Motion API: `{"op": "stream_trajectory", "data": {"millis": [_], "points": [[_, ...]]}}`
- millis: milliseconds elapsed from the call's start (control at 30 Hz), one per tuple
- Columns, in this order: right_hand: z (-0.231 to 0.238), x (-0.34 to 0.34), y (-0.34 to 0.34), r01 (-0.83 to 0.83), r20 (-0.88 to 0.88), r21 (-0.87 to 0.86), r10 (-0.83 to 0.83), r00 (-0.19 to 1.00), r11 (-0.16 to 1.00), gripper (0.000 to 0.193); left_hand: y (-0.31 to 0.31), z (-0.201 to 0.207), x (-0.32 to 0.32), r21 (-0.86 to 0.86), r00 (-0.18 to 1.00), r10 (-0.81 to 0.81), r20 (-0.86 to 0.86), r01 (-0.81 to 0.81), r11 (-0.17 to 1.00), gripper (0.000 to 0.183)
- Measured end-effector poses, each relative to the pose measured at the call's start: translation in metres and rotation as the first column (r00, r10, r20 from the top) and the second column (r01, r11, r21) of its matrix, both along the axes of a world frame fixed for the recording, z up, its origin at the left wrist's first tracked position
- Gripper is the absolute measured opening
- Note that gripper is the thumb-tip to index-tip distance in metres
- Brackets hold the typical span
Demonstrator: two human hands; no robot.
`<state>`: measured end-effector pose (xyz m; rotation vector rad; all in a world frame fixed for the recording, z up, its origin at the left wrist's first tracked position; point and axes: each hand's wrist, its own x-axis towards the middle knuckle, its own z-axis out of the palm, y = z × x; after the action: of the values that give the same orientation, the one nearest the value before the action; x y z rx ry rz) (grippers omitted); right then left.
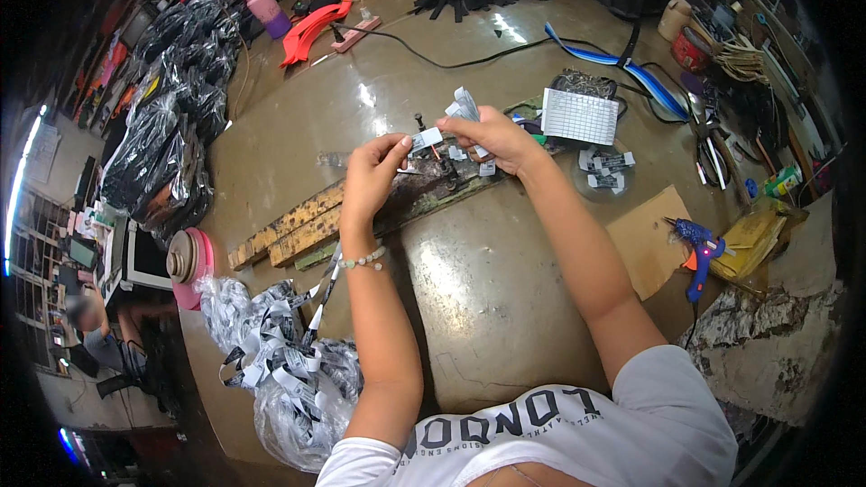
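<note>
My left hand (372,179) is closed in a pinch on a small white label (428,138) with dark print. Right beside it, my right hand (502,140) grips a bundle of similar grey-white labels (464,105), which fans out above the fingers. The right thumb and fingertip come close to the single label; I cannot tell whether they touch it. Under both hands lie worn wooden boards (302,225), with a dark metal rod and bolt fixture (419,123) standing up between the hands. A few loose labels (487,168) rest on the boards below my right hand.
Plastic bags with label strips (293,374) lie at lower left, black plastic-wrapped bundles (167,108) at far left. To the right are a ruled paper sheet (580,115), more labels (606,168), cardboard (648,243) and a blue glue gun (699,248). A black cable (433,61) crosses the table.
</note>
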<state>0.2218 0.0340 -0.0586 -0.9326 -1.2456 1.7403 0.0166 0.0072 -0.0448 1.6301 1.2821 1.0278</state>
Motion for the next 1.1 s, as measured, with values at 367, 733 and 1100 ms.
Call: {"op": "stream_trajectory", "data": {"millis": [367, 733, 1100], "points": [[-0.011, -0.005, 0.003, 0.063, 0.16, 0.068, -0.073, 0.984, 0.996, 0.021, -0.001, -0.005, 0.001, -0.058, 0.996, 0.04, -0.083, -0.045, 0.997, 0.024], [-0.025, -0.01, 0.004, 0.066, 0.257, 0.045, -0.076, 0.964, 0.997, 0.021, 0.002, -0.015, -0.006, -0.147, 0.986, -0.008, -0.164, -0.017, 0.989, 0.022], [0.015, -0.008, -0.007, 0.151, 0.236, 0.249, -0.211, 0.949, 0.957, 0.03, -0.014, 0.024, 0.0, -0.027, 0.996, 0.05, -0.075, -0.052, 0.998, 0.024]]}}
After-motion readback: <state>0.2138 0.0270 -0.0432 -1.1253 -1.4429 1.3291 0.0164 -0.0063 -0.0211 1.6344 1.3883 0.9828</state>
